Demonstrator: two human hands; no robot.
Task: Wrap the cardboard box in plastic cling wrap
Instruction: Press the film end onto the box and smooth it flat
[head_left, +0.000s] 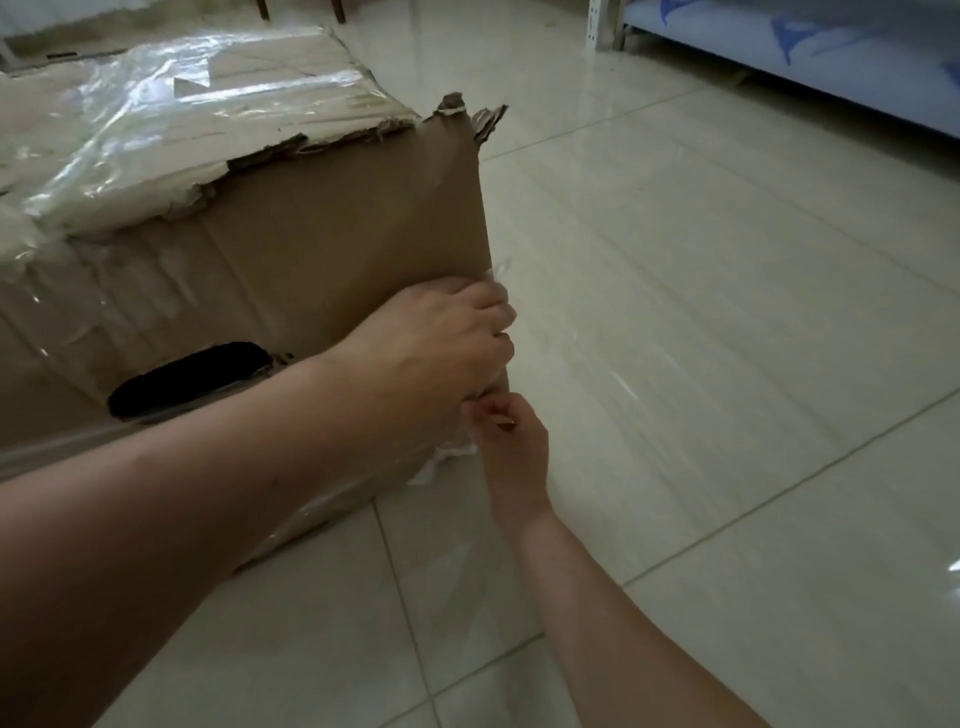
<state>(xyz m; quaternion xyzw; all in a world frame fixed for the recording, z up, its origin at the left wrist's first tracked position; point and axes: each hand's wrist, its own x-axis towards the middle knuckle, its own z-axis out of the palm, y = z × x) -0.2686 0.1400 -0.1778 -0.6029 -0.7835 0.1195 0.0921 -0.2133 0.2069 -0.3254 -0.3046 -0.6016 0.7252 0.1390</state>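
A big brown cardboard box stands on the tiled floor, its top edge torn and a dark handle hole in the near side. Clear cling wrap covers its top and left part. My left hand lies against the box's right vertical corner, fingers curled round the corner over a strip of wrap. Just below it my right hand pinches a bunched bit of the wrap at the same corner. A thin clear sheet seems to stretch from the corner out to the right over the floor.
Glossy pale floor tiles spread to the right and front. A white metal frame with a blue patterned cover stands at the top right. Dark wooden furniture legs show at the top behind the box.
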